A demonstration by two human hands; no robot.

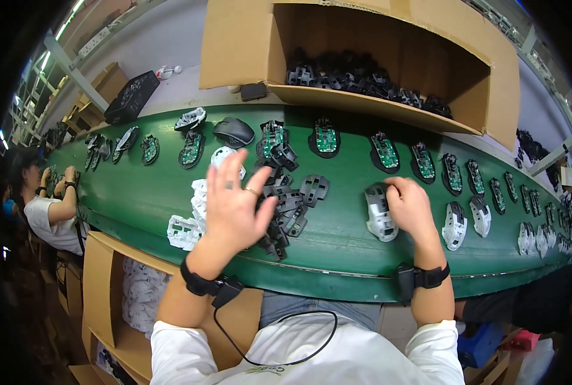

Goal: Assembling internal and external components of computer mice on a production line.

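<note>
Fingers of the left hand (pixel 234 215) are spread wide and hold nothing visible, the palm hovering between white frame pieces (pixel 184 232) at its eight o'clock and a heap of black plastic parts (pixel 290 202) at its three. Both piles lie close by, probably so that this hand can pick from either with little reach. Fingers of the right hand (pixel 409 206) curl inward, touching the upper right edge of a grey-and-white mouse shell (pixel 380 221) at the hand's nine o'clock; their tips are hidden, so whether they grip or merely steady it I cannot tell. That shell lies on the green bench (pixel 340 240), at about four o'clock from the middle of the view, its hollowed face apparently down, which would keep it stable. Beyond it, at twelve o'clock, a circuit board (pixel 385 152) sits in a spaced row, likely kept apart for separate handling. More shells (pixel 455 226) stand at the right hand's four o'clock. At one o'clock, a carton (pixel 363 102) opens toward the person, presumably for easy access.
</note>
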